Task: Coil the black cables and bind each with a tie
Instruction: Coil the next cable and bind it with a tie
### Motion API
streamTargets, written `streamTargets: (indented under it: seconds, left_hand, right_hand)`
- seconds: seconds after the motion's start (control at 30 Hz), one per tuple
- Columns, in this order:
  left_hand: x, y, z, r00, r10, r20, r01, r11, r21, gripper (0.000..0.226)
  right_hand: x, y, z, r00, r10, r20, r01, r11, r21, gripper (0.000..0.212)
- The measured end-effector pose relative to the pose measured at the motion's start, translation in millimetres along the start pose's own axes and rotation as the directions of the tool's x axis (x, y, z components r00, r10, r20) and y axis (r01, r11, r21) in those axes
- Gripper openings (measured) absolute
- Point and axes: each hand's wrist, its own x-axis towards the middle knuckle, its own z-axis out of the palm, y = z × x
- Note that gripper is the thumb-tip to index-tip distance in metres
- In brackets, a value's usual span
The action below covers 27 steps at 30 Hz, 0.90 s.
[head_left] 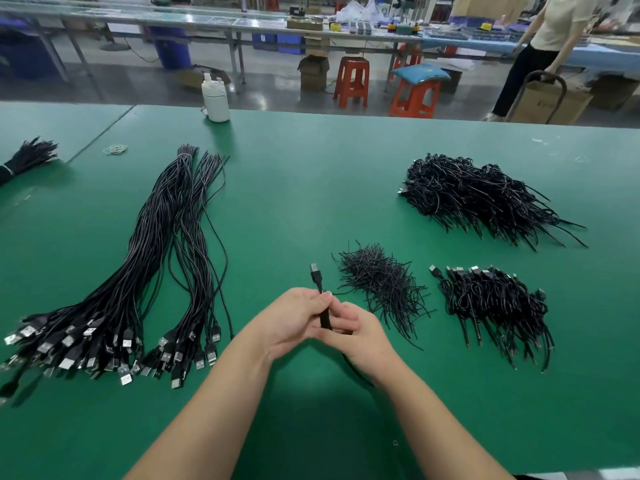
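Fingers (325,299) of the left hand (294,320) curl round a folded black cable (325,315) and pinch it just below centre frame; the right hand (356,336) closes on the same bundle from the other side, fingers bent round its lower part. Cable plug (314,271) stands up above both hands. A strand trails down behind the right wrist, so the coil may not be fully gathered.

Step, as judged: coil formed or nearly so, held for binding. No tie is plainly visible on it; too small to tell.

Next move calls for: left hand keeps the clamp so the loops do not spring, right hand frees itself to take one tie from the tie heap (381,285), just right of the hands, then wrap it round the coil's waist and twist.

Count:
- cable in hand: 1
- uncoiled bunches (166,258), left of frame: 2 lying side by side, dozens of cables each, not countable
- another bunch (27,157), upper left edge: 1, cut off
- heaps of coiled cables: 2, big heap (478,195) upper right, small heap (495,299) lower right
- tie heap: 1
- white bottle (215,98), top centre-left: 1
- rubber bands (115,149), upper left: small cluster

All on green table (311,174).
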Motion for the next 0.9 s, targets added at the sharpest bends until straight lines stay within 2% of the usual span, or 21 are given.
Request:
streamTargets:
  seconds: [0.03, 0.07, 0.13, 0.17, 0.2, 0.27, 0.3, 0.33, 0.37, 0.47, 0.5, 0.57, 0.67, 0.7, 0.83, 0.9]
  left_hand:
    - [-2, 0, -2, 0.999, 0.001, -0.048, 0.005, 0.99, 0.141, 0.035]
    - [-2, -1, -2, 0.995, 0.011, -0.097, 0.015, 0.963, 0.27, 0.035]
    - [-3, -4, 1, 0.979, 0.059, -0.197, 0.036, 0.894, 0.447, 0.035]
    - [-2, -4, 4, 0.962, 0.106, -0.253, 0.054, 0.832, 0.552, 0.035]
    - [-1, -4, 7, 0.937, 0.163, -0.308, 0.094, 0.731, 0.676, 0.036]
    - [0, -3, 13, 0.883, 0.297, -0.363, 0.202, 0.459, 0.865, 0.043]
    - [-1, -5, 14, 0.864, 0.351, -0.362, 0.235, 0.354, 0.905, 0.046]
    - [0, -6, 14, 0.851, 0.386, -0.355, 0.247, 0.303, 0.921, 0.048]
    - [0, -7, 12, 0.848, 0.397, -0.351, 0.243, 0.296, 0.924, 0.05]
    - [4, -7, 2, 0.899, 0.336, -0.281, 0.102, 0.462, 0.881, 0.048]
    - [6, -6, -2, 0.915, 0.321, -0.245, 0.065, 0.483, 0.873, 0.045]
    - [10, -6, -7, 0.919, 0.331, -0.214, 0.052, 0.437, 0.898, 0.037]
    - [16, -9, -10, 0.91, 0.34, -0.236, 0.071, 0.432, 0.899, 0.021]
    - [18, -8, -10, 0.91, 0.336, -0.243, 0.079, 0.434, 0.897, 0.02]
    - [24, -1, -11, 0.919, 0.318, -0.232, 0.074, 0.439, 0.895, 0.021]
    - [26, -2, -11, 0.924, 0.32, -0.209, 0.034, 0.474, 0.88, 0.021]
  right_hand:
    - [-1, 0, -3, 0.999, -0.03, -0.018, 0.027, 0.988, -0.155, 0.022]
    - [-1, 2, -7, 0.996, -0.082, -0.019, 0.07, 0.93, -0.361, 0.024]
    - [-2, 5, -11, 0.981, -0.189, 0.038, 0.159, 0.679, -0.717, 0.022]
    - [-3, 4, -10, 0.975, -0.209, 0.071, 0.183, 0.586, -0.789, 0.019]
    - [-5, 3, -8, 0.974, -0.208, 0.092, 0.194, 0.547, -0.815, 0.017]
    - [-5, 2, -4, 0.97, -0.214, 0.114, 0.211, 0.515, -0.831, 0.017]
    - [-5, 1, -3, 0.968, -0.219, 0.124, 0.22, 0.5, -0.837, 0.019]
    - [-5, 1, -2, 0.967, -0.219, 0.133, 0.227, 0.492, -0.841, 0.02]
    - [-5, 0, -3, 0.967, -0.212, 0.141, 0.23, 0.489, -0.842, 0.02]
    - [-6, -2, -2, 0.968, -0.203, 0.15, 0.234, 0.502, -0.833, 0.022]
    - [-4, -1, -2, 0.969, -0.196, 0.148, 0.229, 0.503, -0.833, 0.024]
    - [-1, 0, 0, 0.98, -0.138, 0.145, 0.197, 0.536, -0.821, 0.027]
    - [5, 2, 4, 0.99, -0.011, 0.139, 0.102, 0.744, -0.66, 0.029]
    - [5, 2, 6, 0.991, 0.006, 0.133, 0.078, 0.782, -0.618, 0.031]
    - [6, 8, 4, 0.99, -0.03, 0.138, 0.114, 0.745, -0.658, 0.041]
    - [7, 9, 2, 0.991, -0.058, 0.117, 0.122, 0.733, -0.669, 0.04]
